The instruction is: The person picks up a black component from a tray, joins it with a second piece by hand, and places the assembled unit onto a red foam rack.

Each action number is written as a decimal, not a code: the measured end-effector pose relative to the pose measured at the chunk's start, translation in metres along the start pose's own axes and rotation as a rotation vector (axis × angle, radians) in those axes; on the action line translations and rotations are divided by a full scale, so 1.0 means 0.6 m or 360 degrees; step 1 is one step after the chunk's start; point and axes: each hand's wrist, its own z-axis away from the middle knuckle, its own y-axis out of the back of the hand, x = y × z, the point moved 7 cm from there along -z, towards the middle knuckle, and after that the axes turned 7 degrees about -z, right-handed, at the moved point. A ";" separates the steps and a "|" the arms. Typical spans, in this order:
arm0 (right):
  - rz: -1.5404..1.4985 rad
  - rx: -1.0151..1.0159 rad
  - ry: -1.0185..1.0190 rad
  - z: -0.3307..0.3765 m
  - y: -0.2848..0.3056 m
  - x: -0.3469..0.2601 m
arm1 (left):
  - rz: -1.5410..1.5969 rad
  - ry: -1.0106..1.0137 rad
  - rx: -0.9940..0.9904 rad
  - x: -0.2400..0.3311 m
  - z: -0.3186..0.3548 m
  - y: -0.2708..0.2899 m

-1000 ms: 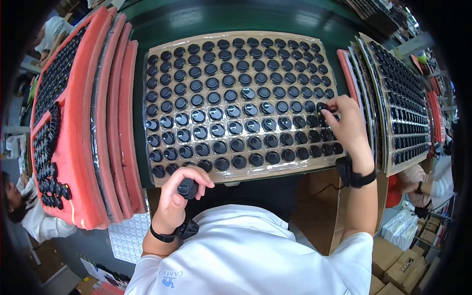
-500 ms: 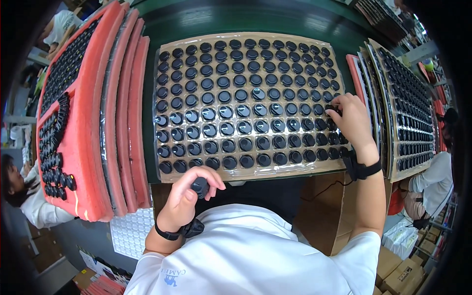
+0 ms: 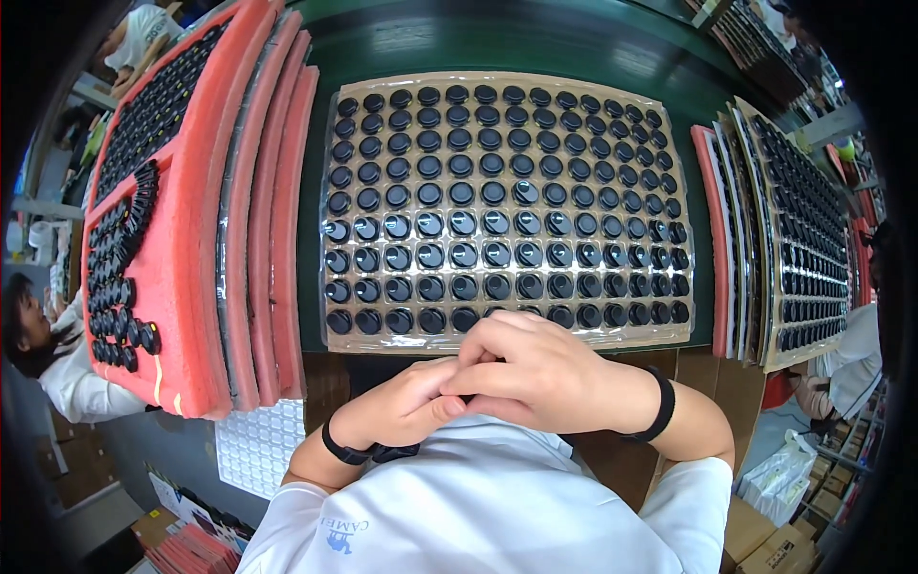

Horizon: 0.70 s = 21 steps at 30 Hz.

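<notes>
My two hands meet just before the front edge of a clear plastic tray [image 3: 507, 346], which holds many round black knob-like pieces [image 3: 461, 193] in rows. My right hand [image 3: 545, 378] lies across the fingers of my left hand [image 3: 413, 397], its own fingers curled and pressed together. The left fingers are bent and mostly covered. A sliver of black between the hands fits the round black piece that the left hand held a moment earlier. Whatever the right fingers grip is hidden.
At the left leans a stack of pink foam trays [image 3: 196, 287] with black parts on top. More filled trays [image 3: 765, 287] stand at the right. The green table [image 3: 421, 43] reaches behind the tray. Co-workers [image 3: 57, 364] sit at both sides.
My right hand has come from the tray's right edge to the front middle and joined the left. My left hand has moved slightly right; its black piece is now nearly hidden.
</notes>
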 end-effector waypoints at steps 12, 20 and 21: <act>0.0346 0.0398 -0.0586 0.028 0.130 0.094 | 0.0279 0.0329 0.0070 -0.019 0.033 0.046; 0.1430 0.0367 -0.0709 0.053 0.193 0.157 | 0.0360 0.0271 0.0384 -0.022 0.051 0.080; 0.1428 0.0365 -0.0704 0.053 0.194 0.159 | 0.0339 0.0249 0.0388 -0.020 0.050 0.080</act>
